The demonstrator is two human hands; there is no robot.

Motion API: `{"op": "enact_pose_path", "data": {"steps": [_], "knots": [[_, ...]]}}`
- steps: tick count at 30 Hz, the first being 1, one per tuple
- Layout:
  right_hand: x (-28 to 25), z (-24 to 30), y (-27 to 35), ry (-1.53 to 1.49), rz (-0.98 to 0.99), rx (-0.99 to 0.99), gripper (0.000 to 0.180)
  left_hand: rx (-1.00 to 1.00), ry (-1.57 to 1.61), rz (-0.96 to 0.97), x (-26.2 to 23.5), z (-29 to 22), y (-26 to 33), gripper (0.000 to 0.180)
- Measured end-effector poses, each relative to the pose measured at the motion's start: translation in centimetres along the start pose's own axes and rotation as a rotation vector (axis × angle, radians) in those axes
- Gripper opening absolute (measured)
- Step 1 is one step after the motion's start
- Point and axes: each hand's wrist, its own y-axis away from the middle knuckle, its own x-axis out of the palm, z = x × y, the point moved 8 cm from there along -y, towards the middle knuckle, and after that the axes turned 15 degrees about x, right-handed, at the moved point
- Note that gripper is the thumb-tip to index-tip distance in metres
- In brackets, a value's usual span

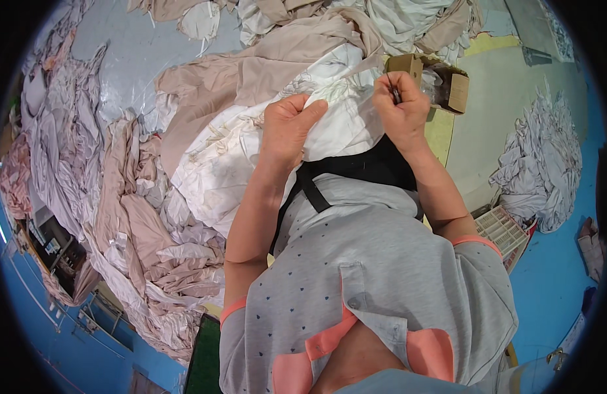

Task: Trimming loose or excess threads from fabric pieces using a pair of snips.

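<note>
Cardboard box (458, 94) w/ clear plastic (432, 78) inside is parked nr R hand (403, 110), small dark tool (396, 96) is gripped in that fist, & white cloth (355, 119) btwn hands is pinched by L hand (289, 125).

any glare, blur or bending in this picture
Head view: fisheye bending and black corners toward the rim; whitish glare on the glossy grey surface at upper left; left hand and right hand look fairly sharp.
</note>
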Motion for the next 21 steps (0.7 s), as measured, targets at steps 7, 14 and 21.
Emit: {"op": "enact_pose_path", "data": {"steps": [7, 14, 21], "knots": [[2.8, 1.8, 1.4, 0.087, 0.31, -0.02, 0.014, 0.041, 0.012, 0.026, 0.4, -0.2, 0.0, 0.011], [4.3, 0.2, 1.5, -0.037, 0.419, 0.117, 0.011, 0.031, -0.058, 0.056, 0.1, 0.0, 0.0, 0.009], [4.1, -0.2, 1.3, -0.258, 0.374, 0.25, 0.008, 0.026, -0.068, 0.092, 0.8, -0.2, 0.4, 0.011]]}}
